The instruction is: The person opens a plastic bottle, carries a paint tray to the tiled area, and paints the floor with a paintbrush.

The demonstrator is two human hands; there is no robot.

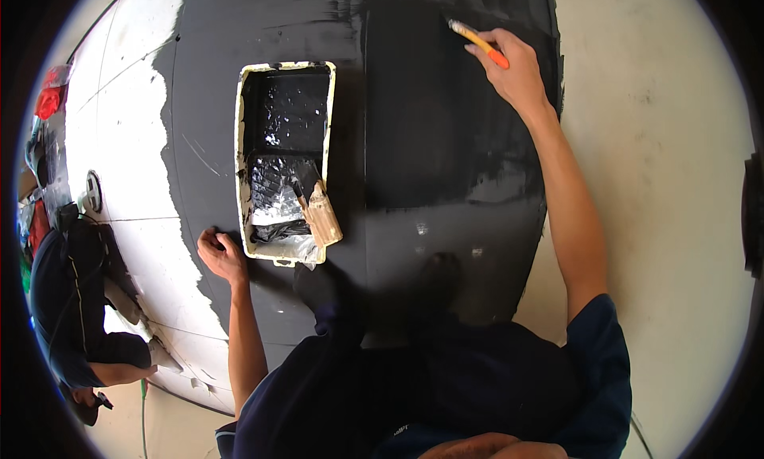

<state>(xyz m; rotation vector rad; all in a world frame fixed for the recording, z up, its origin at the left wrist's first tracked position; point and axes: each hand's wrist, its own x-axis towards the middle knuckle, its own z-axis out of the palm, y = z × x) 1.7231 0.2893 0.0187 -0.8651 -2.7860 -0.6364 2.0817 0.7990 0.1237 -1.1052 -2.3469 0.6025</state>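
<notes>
My right hand grips the yellow-and-orange handle of a painting tool. Its whitish tip points at the black coated tiled surface; the working end blends into the dark and cannot be made out. My left hand rests with curled fingers on the black surface, just left of a paint tray's lower corner, and no object shows in it. The cream-rimmed paint tray holds glossy black paint. A wide paintbrush with a wooden handle leans over its lower right edge.
Bare white tiles lie beyond a ragged paint edge on the left, with a round drain cover. Another person crouches there, near colourful bags. A cream surface borders the black at right. My dark-covered feet are below the tray.
</notes>
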